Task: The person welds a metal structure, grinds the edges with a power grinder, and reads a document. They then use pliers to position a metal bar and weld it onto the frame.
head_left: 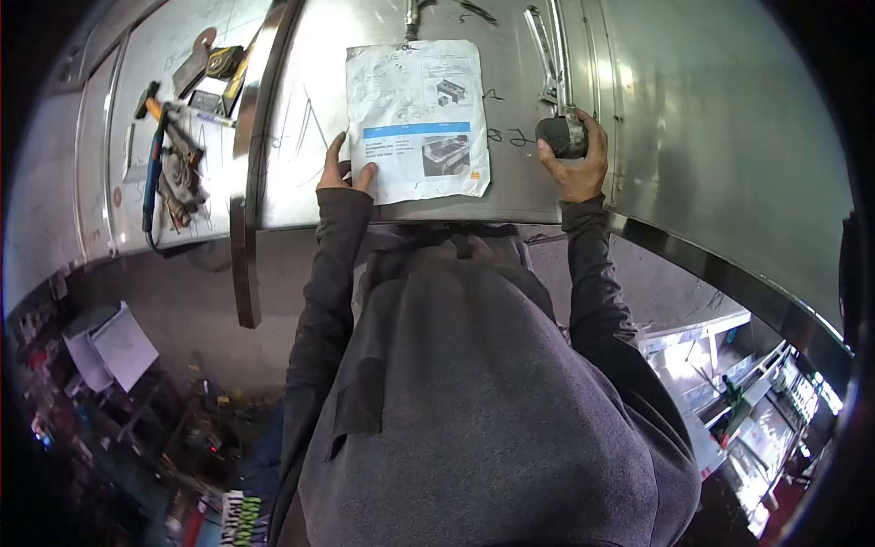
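A printed sheet (392, 100) with a blue band and pictures lies on the metal worktop. My left hand (344, 171) is at its lower left edge, thumb touching the paper and fingers spread beside it. Farther right, my right hand (583, 164) is wrapped round the black head of a mallet (561, 135). A shiny metal handle runs from that head toward the top of the view. Just left of this handle lies a pair of locking pliers (541, 50). Handwritten marks show on the metal between the sheet and the mallet.
A long metal bar (248, 182) crosses the worktop on the left and sticks out past its front edge. Beyond it lie a hammer (149, 98), a tape measure (224, 62) and a blue tool with a cable (153, 173). Another tool (412, 18) lies above the sheet.
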Action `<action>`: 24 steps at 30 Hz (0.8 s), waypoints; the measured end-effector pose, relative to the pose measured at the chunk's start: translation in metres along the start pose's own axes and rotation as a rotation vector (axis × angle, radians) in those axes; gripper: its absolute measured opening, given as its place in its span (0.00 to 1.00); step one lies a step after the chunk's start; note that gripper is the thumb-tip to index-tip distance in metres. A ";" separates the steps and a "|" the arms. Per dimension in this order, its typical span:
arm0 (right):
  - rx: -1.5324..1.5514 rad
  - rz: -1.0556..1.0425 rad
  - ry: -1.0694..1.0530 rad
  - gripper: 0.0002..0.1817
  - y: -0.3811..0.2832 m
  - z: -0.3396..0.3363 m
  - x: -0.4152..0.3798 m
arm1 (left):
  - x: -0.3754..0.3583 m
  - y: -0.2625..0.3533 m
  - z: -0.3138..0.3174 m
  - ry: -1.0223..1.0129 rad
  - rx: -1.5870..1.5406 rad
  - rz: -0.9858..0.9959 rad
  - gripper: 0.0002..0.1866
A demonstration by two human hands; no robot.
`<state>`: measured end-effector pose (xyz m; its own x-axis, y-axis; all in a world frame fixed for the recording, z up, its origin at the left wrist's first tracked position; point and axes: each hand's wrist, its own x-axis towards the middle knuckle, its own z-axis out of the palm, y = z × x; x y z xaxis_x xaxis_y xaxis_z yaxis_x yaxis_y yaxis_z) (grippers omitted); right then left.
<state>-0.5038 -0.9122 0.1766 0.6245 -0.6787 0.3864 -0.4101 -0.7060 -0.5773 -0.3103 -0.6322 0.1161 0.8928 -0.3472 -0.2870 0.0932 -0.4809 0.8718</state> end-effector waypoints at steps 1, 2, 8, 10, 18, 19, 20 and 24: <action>0.009 0.013 0.013 0.38 0.000 0.002 -0.004 | 0.003 -0.006 0.000 -0.016 0.032 0.046 0.37; 0.020 0.023 0.025 0.38 0.000 0.005 -0.008 | 0.005 -0.008 0.000 -0.030 0.061 0.092 0.37; 0.041 0.020 0.012 0.38 -0.014 0.015 -0.012 | 0.003 0.002 -0.003 -0.025 0.157 0.176 0.34; 0.062 0.015 0.015 0.38 -0.018 0.021 -0.016 | -0.004 0.009 -0.005 -0.007 0.182 0.244 0.33; 0.219 -0.025 -0.071 0.38 -0.054 0.054 -0.036 | -0.026 0.006 -0.002 -0.016 0.414 0.504 0.32; 0.247 -0.051 -0.083 0.39 -0.058 0.057 -0.038 | -0.028 0.006 -0.003 -0.027 0.447 0.522 0.33; 0.254 -0.054 -0.091 0.39 -0.059 0.056 -0.040 | -0.030 0.005 -0.005 -0.020 0.452 0.514 0.33; 0.320 -0.155 -0.271 0.40 -0.062 0.037 -0.042 | -0.049 0.007 -0.007 0.041 0.463 0.593 0.30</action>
<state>-0.4801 -0.8329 0.1696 0.8317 -0.4620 0.3079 -0.0980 -0.6680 -0.7377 -0.3500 -0.6124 0.1388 0.7522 -0.6273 0.2016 -0.5951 -0.5154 0.6166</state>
